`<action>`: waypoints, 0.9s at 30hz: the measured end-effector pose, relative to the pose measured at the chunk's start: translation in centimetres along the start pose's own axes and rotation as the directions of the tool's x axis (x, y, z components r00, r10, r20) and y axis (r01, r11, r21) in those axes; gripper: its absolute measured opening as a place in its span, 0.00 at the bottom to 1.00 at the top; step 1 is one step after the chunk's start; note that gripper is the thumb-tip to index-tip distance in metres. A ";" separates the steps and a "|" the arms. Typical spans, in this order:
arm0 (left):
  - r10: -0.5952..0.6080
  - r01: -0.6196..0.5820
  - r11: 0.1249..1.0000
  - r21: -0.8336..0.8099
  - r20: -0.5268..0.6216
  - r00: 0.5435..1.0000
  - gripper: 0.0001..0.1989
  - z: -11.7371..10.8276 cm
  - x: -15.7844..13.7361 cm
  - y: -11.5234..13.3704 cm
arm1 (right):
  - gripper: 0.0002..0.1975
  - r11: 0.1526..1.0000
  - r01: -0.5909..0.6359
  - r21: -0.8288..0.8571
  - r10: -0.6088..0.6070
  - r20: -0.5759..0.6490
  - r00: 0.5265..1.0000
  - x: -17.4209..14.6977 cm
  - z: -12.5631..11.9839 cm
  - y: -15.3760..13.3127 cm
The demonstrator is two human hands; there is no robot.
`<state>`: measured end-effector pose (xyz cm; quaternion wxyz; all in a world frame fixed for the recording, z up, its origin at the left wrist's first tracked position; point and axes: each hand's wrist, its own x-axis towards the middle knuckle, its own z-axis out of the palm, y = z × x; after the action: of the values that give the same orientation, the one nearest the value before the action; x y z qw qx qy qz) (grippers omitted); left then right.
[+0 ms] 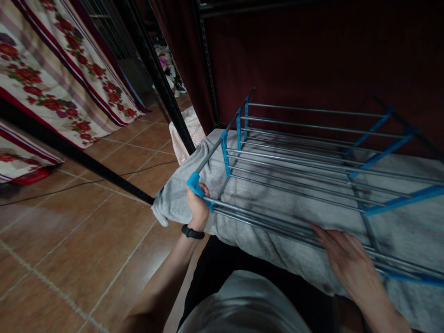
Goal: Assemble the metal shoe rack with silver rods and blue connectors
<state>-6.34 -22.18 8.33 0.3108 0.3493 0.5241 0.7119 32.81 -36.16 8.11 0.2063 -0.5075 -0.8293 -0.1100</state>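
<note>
A rack of thin metal tubes with blue plastic joints (231,157) lies on a grey cloth-covered surface (277,196) in front of me. At its near left corner, my left hand (199,204) is wrapped round the blue corner joint (194,183), and a dark band circles that wrist. Farther right, my right hand (350,259) is closed over the rack's near metal tubes (270,225); part of its grip is hidden under the palm. The rack's right end shows more blue side pieces (398,202) slanting outward.
Black metal posts (163,88) and a slanting black bar (86,157) stand on the left. A dark red curtain (312,60) hangs behind the rack. Flowered curtains (52,78) hang farther left, above a tiled floor (69,240) crossed by a thin cable (138,172).
</note>
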 end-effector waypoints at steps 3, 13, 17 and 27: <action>0.037 -0.040 0.997 -0.059 -0.045 0.998 0.31 0.3 -0.1 0.0 | 0.26 1.000 0.008 0.013 -0.008 0.002 1.000 0.3 -0.2 -0.1; 0.015 -0.017 0.998 -0.058 -0.048 0.999 0.30 0.4 -0.2 0.2 | 0.26 0.998 0.038 -0.040 -0.037 0.018 0.999 0.7 -0.4 -0.1; 0.032 -0.033 0.999 -0.032 -0.041 0.999 0.29 0.4 -0.3 0.2 | 0.25 0.999 0.042 -0.034 -0.041 0.016 0.999 0.6 -0.3 0.0; 0.008 -0.008 1.000 0.017 -0.034 0.999 0.30 0.1 0.1 -0.2 | 0.25 1.000 -0.017 0.003 0.017 -0.001 1.000 0.9 -0.3 -0.4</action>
<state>-6.30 -22.02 8.19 0.2960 0.3417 0.5340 0.7145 32.18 -35.74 8.79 0.2084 -0.5141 -0.8251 -0.1071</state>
